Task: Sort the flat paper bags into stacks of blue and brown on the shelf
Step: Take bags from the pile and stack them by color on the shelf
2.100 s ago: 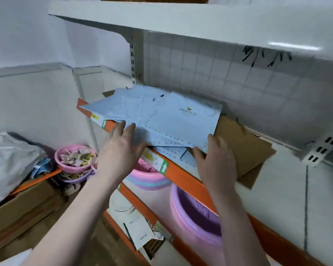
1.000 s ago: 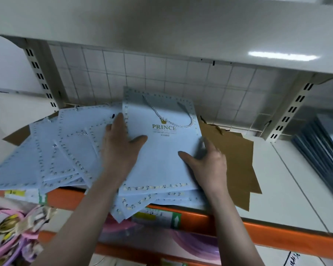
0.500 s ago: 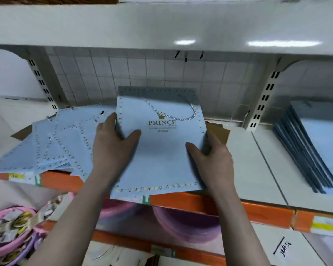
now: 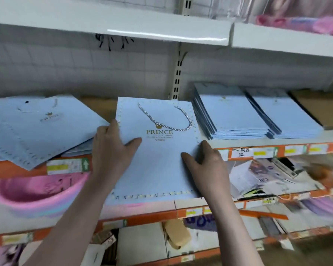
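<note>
At the centre of the frame a blue bag (image 4: pixel 158 150) printed PRINCE is held flat by its two side edges. The left hand (image 4: pixel 112 148) grips the left edge, thumb spread on top; its fingers are hidden under the paper. The right hand (image 4: pixel 208 162) grips the right edge likewise. Loose blue bags (image 4: pixel 37 127) fan out at left on the shelf (image 4: pixel 238 142); two neat blue stacks (image 4: pixel 233 116) and a brown stack (image 4: pixel 321 110), cut off, lie upper right. Lower shelves blur.

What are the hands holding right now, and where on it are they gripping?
A blue paper bag: left hand grips its left edge, right hand its right edge.
</note>
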Motion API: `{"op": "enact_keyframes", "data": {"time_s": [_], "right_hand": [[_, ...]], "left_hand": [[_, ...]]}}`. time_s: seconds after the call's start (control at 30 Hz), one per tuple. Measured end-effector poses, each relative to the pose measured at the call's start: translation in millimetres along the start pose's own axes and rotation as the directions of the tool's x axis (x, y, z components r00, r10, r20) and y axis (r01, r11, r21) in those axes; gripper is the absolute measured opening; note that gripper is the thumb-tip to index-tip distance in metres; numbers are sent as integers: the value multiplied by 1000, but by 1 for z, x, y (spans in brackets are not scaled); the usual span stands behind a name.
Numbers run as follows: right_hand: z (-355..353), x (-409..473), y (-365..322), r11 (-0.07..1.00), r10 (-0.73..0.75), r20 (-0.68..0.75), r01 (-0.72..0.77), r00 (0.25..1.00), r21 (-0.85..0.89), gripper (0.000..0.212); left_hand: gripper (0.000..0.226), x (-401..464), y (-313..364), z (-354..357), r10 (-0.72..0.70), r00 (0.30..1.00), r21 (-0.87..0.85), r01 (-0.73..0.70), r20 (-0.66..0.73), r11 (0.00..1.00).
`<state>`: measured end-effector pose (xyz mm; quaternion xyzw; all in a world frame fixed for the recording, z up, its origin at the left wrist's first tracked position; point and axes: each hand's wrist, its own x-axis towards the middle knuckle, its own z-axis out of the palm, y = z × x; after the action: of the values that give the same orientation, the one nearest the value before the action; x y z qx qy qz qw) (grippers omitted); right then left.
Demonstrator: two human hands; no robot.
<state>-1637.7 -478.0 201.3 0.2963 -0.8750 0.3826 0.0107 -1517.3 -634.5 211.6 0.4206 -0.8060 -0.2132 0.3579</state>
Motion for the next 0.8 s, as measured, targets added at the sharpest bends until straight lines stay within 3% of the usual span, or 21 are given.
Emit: {"op": "enact_keyframes", "data": {"time_s": [0.2, 0.4, 0.53, 0.8], "right_hand": [[-32, 0, 25, 1000, 20, -37, -20, 999, 0, 38], [-66, 29, 72, 999, 35, -93, -33, 995, 26, 34], [-100, 70, 120, 998, 41, -126, -35, 991, 43, 34], [-191, 191, 249, 1000, 12, -86, -13, 996, -5, 35]], "left_hand": [[48, -15, 33, 16, 59, 998, -31, -59, -1, 998], [54, -12, 87, 59, 85, 996, -24, -85, 6, 996], [66, -4, 139, 111, 91, 996, -42, -90, 10, 995], [65, 7, 282, 248, 93, 994, -61, -97, -60, 993]]}}
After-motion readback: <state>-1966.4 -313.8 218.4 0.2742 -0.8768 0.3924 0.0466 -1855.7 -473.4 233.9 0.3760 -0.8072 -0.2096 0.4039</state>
